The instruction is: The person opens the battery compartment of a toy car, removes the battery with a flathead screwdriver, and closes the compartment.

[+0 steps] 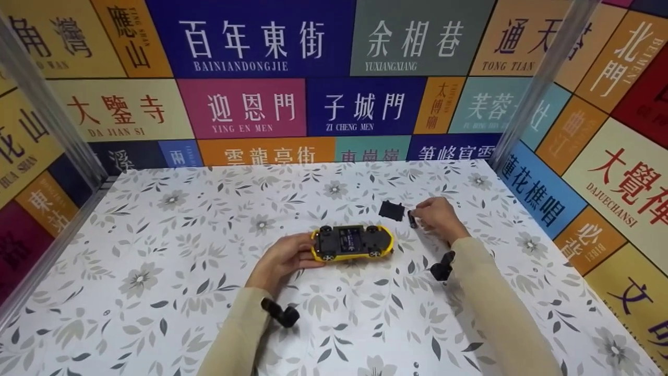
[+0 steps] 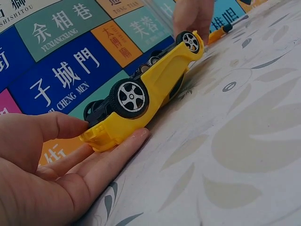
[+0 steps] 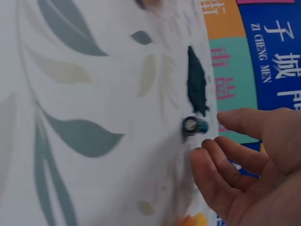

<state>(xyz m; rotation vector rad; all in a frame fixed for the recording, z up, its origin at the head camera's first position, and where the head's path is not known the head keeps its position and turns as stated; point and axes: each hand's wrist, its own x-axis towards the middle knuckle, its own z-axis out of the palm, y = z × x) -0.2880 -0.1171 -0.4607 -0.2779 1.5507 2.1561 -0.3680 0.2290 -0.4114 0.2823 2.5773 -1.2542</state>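
My left hand (image 1: 286,256) grips one end of a yellow toy car (image 1: 326,244), thumb on its underside and fingers beneath. The car lies upside down, wheels up, with an uncovered rectangular compartment in the middle of its black underside. Farther back on the right, my right hand (image 1: 437,215) is at a small dark battery (image 1: 412,219) on the table. In the right wrist view its thumb and fingers are spread beside the battery (image 3: 194,125), with a gap showing. Left of the battery lies a flat black cover (image 1: 391,210).
An orange-handled screwdriver (image 2: 221,34) lies beyond the car in the left wrist view. The table (image 1: 209,313) has a white leaf-patterned cover. Panels with Chinese lettering (image 1: 240,107) stand along the back and sides. Black wrist cameras (image 1: 284,315) sit on both sleeves.
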